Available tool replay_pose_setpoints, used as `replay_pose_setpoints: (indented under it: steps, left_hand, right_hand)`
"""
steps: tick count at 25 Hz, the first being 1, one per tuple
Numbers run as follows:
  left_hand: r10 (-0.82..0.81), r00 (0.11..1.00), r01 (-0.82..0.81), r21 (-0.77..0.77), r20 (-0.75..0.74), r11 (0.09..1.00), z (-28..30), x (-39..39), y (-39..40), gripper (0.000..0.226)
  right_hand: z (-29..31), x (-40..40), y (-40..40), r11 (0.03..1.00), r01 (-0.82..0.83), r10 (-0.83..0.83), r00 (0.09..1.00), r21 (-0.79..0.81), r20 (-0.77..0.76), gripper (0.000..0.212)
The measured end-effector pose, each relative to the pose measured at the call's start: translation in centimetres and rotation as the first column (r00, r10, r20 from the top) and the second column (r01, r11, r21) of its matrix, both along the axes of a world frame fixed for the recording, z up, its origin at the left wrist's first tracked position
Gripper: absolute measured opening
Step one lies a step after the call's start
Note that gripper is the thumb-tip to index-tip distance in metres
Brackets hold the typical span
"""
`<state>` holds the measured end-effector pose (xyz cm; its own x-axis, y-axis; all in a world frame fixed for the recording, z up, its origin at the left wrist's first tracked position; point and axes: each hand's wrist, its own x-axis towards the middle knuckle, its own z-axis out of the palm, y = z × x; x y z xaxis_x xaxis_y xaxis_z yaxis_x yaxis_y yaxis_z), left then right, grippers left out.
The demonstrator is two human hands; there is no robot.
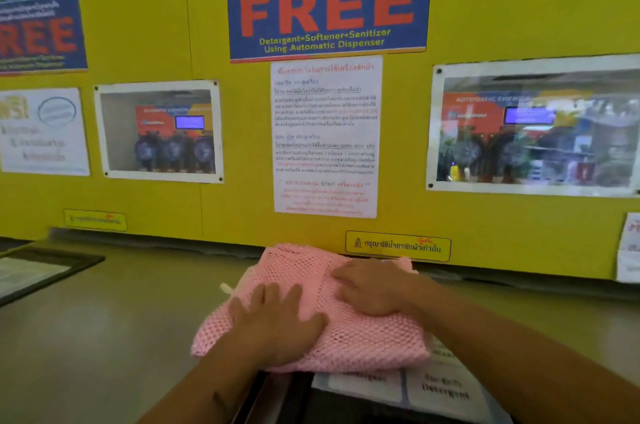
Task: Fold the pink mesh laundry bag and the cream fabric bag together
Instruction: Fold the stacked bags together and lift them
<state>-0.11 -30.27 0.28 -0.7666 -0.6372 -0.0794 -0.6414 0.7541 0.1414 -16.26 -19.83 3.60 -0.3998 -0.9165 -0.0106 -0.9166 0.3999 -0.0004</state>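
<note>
Both our hands, left [277, 319] and right [372, 287], press flat, grip released, on the mesh bag [363, 340]. The cream bag [227, 288], peeking at 9 o'clock, may slide out if we fold.

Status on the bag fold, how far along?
Looks late stage. Done: the pink mesh laundry bag already lies as a compact folded bundle on the grey counter. In hand: the left hand and right hand press flat on top of it. The cream fabric bag shows only as a small tip at the bundle's left edge, so its fold cannot be checked. Left: perhaps a last fold or smoothing.
</note>
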Motion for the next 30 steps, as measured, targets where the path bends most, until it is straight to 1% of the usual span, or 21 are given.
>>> replay_pose_setpoints:
  steps: [1, 2, 6, 9, 10, 11, 13, 14, 15, 16, 17, 18, 20, 21, 23, 25, 27, 28, 29, 30]
  left_hand:
    - [-0.012, 1.0, 0.012, 0.005, 0.007, 1.0, 0.0, 0.1, -0.2, 0.084]
    - [-0.03, 0.999, 0.03, 0.009, 0.018, 1.0, 0.1, 0.2, -0.5, 0.085]
    - [-0.173, 0.983, 0.171, 0.037, 0.056, 0.985, 1.9, 1.6, -2.7, 0.088]
    - [-0.253, 0.967, 0.247, 0.208, 0.003, 0.946, 4.5, 4.1, -4.1, 0.081]
    - [-0.251, 0.966, 0.258, 0.232, -0.061, 0.938, 5.1, 4.9, -4.3, 0.076]
    - [-0.232, 0.957, 0.266, 0.21, -0.171, 0.941, 5.5, 5.6, -4.4, 0.069]
    - [-0.157, 0.888, 0.224, 0.107, -0.432, 0.969, 5.3, 6.7, -4.4, 0.051]
    - [-0.111, 0.843, 0.163, 0.052, -0.526, 0.985, 5.0, 7.2, -4.3, 0.044]
    - [-0.076, 0.804, 0.091, -0.004, -0.589, 0.996, 4.5, 7.6, -4.2, 0.041]
    - [-0.038, 0.785, 0.019, -0.037, -0.618, 0.999, 4.0, 8.0, -3.8, 0.039]
    - [0.013, 0.774, -0.043, -0.033, -0.633, 0.999, 3.5, 8.4, -3.3, 0.038]
    - [0.076, 0.775, -0.093, 0.007, -0.627, 0.996, 3.1, 8.9, -2.5, 0.039]
    - [0.16, 0.78, -0.126, 0.099, -0.605, 0.987, 2.4, 9.7, -0.6, 0.043]
    - [0.166, 0.775, -0.122, 0.113, -0.609, 0.986, 2.0, 10.1, 0.3, 0.044]
    - [0.183, 0.755, -0.15, 0.106, -0.63, 0.983, 1.5, 11.1, 2.5, 0.046]
    - [0.27, 0.771, -0.262, 0.1, -0.577, 0.96, 1.6, 12.0, 4.1, 0.051]
    - [0.366, 0.832, -0.356, 0.103, -0.417, 0.929, 2.0, 12.3, 5.6, 0.062]
    - [0.387, 0.858, -0.369, 0.118, -0.337, 0.922, 2.1, 12.0, 6.2, 0.066]
    - [0.395, 0.871, -0.37, 0.14, -0.291, 0.919, 2.3, 11.5, 6.8, 0.07]
    - [0.397, 0.872, -0.36, 0.174, -0.285, 0.917, 2.5, 10.9, 7.1, 0.071]
  right_hand:
    - [-0.2, -0.4, 0.0, 0.998, 0.042, -0.045, 0.997, 0.045, 0.07, 0.057]
    - [-0.4, -0.7, 0.1, 0.995, 0.063, -0.071, 0.992, 0.073, 0.102, 0.061]
    - [0.3, 0.1, 0.6, 0.975, 0.13, -0.14, 0.989, 0.18, 0.043, 0.076]
    - [1.6, 2.8, 2.5, 0.965, 0.044, -0.046, 0.999, 0.259, 0.001, 0.071]
    - [1.8, 3.6, 3.3, 0.963, 0.024, -0.025, 1.0, 0.267, 0.002, 0.07]
    - [1.9, 4.1, 4.0, 0.966, 0.024, -0.024, 1.0, 0.258, -0.004, 0.069]
    - [1.5, 4.0, 4.5, 0.979, 0.062, -0.062, 0.998, 0.195, -0.006, 0.073]
    - [1.1, 3.5, 4.6, 0.985, 0.07, -0.077, 0.996, 0.155, 0.036, 0.075]
    - [0.5, 2.6, 4.4, 0.992, 0.069, -0.081, 0.99, 0.107, 0.112, 0.074]
    - [0.0, 1.9, 4.3, 0.997, 0.057, -0.067, 0.981, 0.061, 0.182, 0.072]
    - [-0.5, 1.2, 4.2, 0.999, 0.036, -0.04, 0.976, 0.024, 0.214, 0.069]
    - [-0.9, 0.9, 4.2, 1.0, 0.008, -0.007, 0.979, -0.003, 0.203, 0.066]
    - [-1.2, 0.3, 4.1, 0.996, -0.054, 0.063, 0.99, -0.067, 0.13, 0.058]
    - [-1.1, 0.3, 4.0, 0.992, -0.081, 0.092, 0.99, -0.094, 0.108, 0.056]
    - [-0.6, 0.4, 3.9, 0.99, -0.083, 0.098, 0.986, -0.115, 0.135, 0.059]
    - [0.4, 0.5, 4.0, 0.993, -0.057, 0.079, 0.974, -0.107, 0.214, 0.066]
    - [1.2, 0.4, 4.0, 0.989, -0.02, 0.072, 0.929, -0.145, 0.364, 0.068]
    - [1.2, 0.5, 3.8, 0.984, 0.009, 0.074, 0.89, -0.18, 0.45, 0.069]
    - [0.9, 0.5, 3.7, 0.976, 0.045, 0.073, 0.857, -0.215, 0.511, 0.071]
    - [0.4, 0.6, 3.3, 0.969, 0.079, 0.059, 0.847, -0.234, 0.528, 0.072]
